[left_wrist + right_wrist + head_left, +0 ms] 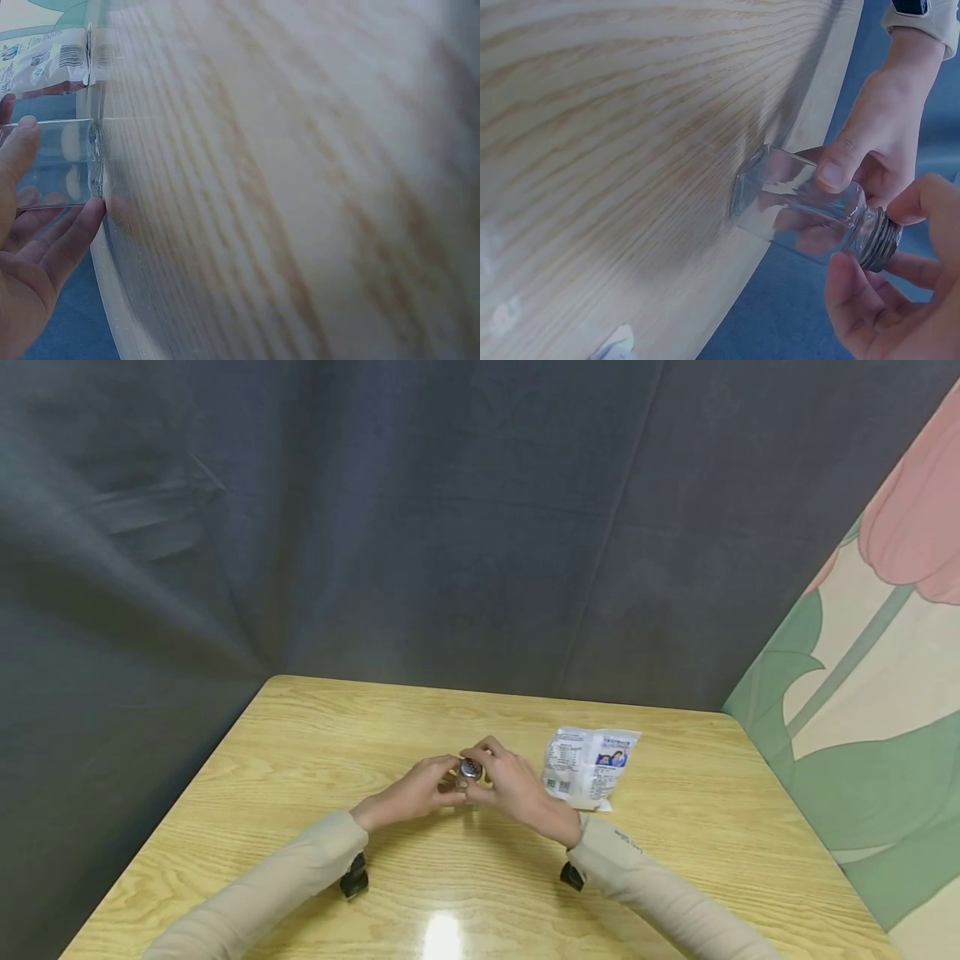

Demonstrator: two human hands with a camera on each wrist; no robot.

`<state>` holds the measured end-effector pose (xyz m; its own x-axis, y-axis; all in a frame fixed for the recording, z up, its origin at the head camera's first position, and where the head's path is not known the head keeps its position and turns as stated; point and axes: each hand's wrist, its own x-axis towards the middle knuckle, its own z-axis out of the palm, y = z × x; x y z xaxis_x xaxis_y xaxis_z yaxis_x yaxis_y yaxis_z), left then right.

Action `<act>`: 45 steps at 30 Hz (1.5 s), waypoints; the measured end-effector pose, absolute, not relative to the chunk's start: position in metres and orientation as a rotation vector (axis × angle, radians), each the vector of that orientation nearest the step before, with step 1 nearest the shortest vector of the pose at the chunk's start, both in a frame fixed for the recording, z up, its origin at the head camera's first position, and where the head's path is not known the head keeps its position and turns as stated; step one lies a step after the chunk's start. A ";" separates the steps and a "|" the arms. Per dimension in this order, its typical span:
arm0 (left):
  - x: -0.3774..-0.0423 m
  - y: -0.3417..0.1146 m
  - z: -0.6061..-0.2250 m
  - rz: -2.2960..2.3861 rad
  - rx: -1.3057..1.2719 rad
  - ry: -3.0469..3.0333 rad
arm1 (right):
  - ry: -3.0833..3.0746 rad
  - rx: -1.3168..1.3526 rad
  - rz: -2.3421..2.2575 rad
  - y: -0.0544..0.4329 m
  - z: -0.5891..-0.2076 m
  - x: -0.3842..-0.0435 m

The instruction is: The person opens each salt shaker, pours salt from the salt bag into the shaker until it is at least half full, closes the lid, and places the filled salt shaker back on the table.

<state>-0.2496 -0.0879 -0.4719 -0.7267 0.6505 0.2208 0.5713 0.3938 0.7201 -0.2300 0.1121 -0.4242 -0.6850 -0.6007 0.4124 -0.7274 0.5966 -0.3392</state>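
A small clear glass bottle with a metal screw cap stands upright on the wooden table, and no contents show through the glass. My left hand grips the bottle's body, thumb on one side and fingers on the other, as the left wrist view shows. At the top, my right hand pinches the cap between thumb and fingers. The cap sits on the bottle's neck; its top has a dark dotted pattern.
A white printed packet lies on the table to the right of the hands. A dark curtain hangs behind the table's far edge. At the right rises a wall painted with flowers. Black wrist devices sit under both sleeves.
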 end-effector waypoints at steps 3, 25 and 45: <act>-0.249 -0.088 -0.472 1.250 1.132 2.546 | -2.582 1.063 0.712 0.112 -0.425 -0.230; -0.248 -0.088 -0.470 1.245 1.076 2.560 | -2.523 1.024 0.734 0.116 -0.420 -0.228; -0.246 -0.088 -0.469 1.267 1.065 2.551 | -2.513 1.010 0.695 0.129 -0.419 -0.222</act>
<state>-0.2460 -0.0884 -0.4687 -0.7503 0.6281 0.2065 0.5440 0.4089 0.7327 -0.2219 0.1289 -0.4193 -0.6879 -0.5458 0.4784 -0.7141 0.6270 -0.3114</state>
